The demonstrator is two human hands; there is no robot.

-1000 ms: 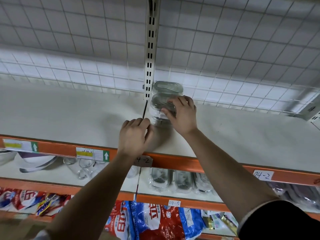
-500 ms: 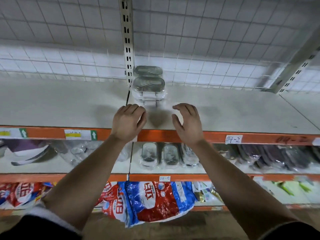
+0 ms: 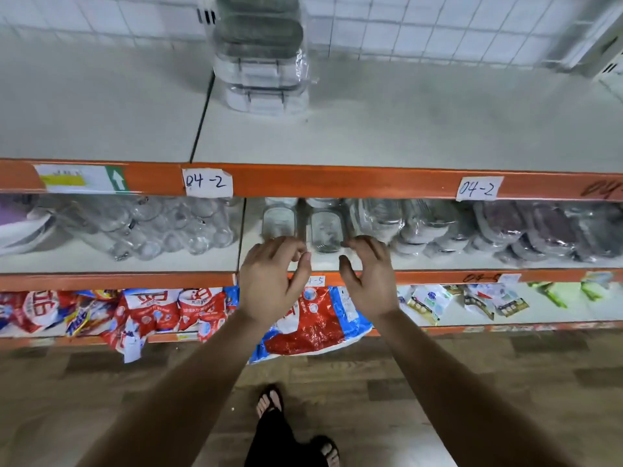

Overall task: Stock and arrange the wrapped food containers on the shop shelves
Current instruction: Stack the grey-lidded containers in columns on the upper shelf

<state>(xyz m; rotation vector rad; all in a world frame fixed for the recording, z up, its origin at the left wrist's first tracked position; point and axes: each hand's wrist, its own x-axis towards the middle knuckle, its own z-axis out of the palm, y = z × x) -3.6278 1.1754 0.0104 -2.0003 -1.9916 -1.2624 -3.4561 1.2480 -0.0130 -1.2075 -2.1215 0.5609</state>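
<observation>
Lying heaped at the left of the middle shelf (image 3: 50, 261), clear glass jars (image 3: 151, 227) are crowding together. Below them, red and white bags (image 3: 161, 311) are spilling over the lower shelf edge. Above, a tag with a green arrow (image 3: 84, 178) is sitting on the orange rail (image 3: 337, 183).

Top centre of the frame: one stack of wrapped food containers (image 3: 259, 62) is standing on the top shelf (image 3: 101, 106), just right of the seam between boards and close to the wire grid back (image 3: 438, 28).

Centre: the left hand (image 3: 269, 281) is hovering in front of the middle shelf, fingers loosely curled, gripping nothing. The right hand (image 3: 369, 278) is hovering beside it, apart from it, fingers likewise loose and empty. Beyond the gap between the hands, two clear containers (image 3: 325, 230) are lying on the middle shelf.

Right of frame: further wrapped packs (image 3: 526, 230), some darker, are piling along that shelf.

Bottom centre: sandalled feet (image 3: 269, 401) are standing on the wood-look floor (image 3: 472, 382).
</observation>
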